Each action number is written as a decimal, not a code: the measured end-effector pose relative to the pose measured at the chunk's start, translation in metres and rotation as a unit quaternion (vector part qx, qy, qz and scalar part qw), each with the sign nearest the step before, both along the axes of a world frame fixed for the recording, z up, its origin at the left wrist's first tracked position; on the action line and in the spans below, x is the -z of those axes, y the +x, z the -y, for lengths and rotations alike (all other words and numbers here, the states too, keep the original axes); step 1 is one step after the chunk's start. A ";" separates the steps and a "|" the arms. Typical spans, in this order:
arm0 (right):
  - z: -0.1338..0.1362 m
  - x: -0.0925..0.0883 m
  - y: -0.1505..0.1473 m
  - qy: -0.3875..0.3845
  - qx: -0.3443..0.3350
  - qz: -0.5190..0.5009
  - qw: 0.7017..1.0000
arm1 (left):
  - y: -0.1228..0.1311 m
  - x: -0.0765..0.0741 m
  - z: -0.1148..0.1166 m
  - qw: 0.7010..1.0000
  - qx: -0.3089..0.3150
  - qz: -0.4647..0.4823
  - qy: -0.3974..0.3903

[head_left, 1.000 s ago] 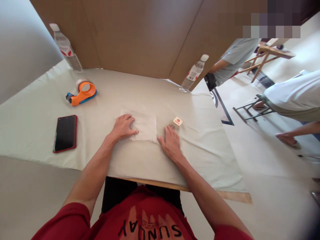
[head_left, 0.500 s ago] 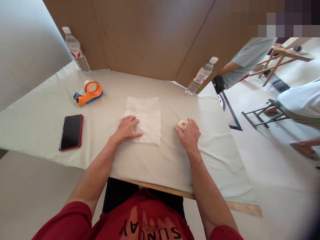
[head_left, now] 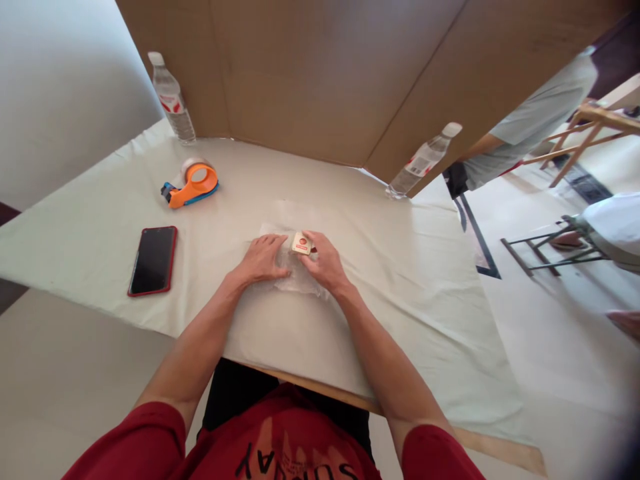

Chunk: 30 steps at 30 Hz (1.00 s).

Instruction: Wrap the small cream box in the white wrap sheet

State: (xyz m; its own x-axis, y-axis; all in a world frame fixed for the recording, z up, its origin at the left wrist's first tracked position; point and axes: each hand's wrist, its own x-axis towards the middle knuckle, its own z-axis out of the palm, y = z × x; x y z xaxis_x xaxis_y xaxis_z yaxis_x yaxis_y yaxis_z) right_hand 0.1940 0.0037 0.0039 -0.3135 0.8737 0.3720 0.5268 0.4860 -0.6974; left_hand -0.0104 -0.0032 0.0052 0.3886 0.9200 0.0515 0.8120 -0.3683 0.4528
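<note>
A small box with a white and red label (head_left: 301,243) sits on a sheet of bubble wrap (head_left: 300,280) in the middle of the cloth-covered table (head_left: 420,267). My right hand (head_left: 325,263) grips the box from the right, fingers curled around it. My left hand (head_left: 261,259) lies on the left part of the sheet, fingers stretched forward and pressing it down, fingertips close to the box. Both hands cover most of the sheet.
An orange tape dispenser (head_left: 193,185) and a red-cased phone (head_left: 153,260) lie to the left. Two water bottles (head_left: 173,100) (head_left: 423,162) stand against a cardboard screen (head_left: 320,73) at the back. Other people sit to the right near a folding stool (head_left: 550,240).
My right hand picked up the small box from the right of the sheet and carried it left onto the sheet. My left hand stayed on the sheet. The camera shifted.
</note>
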 end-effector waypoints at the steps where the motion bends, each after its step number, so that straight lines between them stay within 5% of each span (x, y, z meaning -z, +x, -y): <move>1: -0.007 0.007 0.000 -0.026 -0.010 0.006 1.000 | -0.001 0.000 -0.001 1.000 -0.003 0.006 -0.003; 6: -0.014 0.030 0.009 -0.116 -0.007 -0.068 0.991 | -0.004 -0.001 -0.004 0.998 -0.036 0.045 -0.025; 21: -0.012 0.030 0.008 -0.122 -0.048 -0.072 0.989 | -0.007 0.008 -0.007 0.997 -0.034 0.061 0.026; 27: -0.012 0.031 0.007 -0.114 -0.040 -0.070 0.990 | -0.005 -0.017 0.004 0.988 -0.053 0.122 0.082; 30: -0.012 0.031 0.007 -0.108 -0.038 -0.060 0.992 | -0.006 -0.033 0.013 0.990 0.016 0.131 0.043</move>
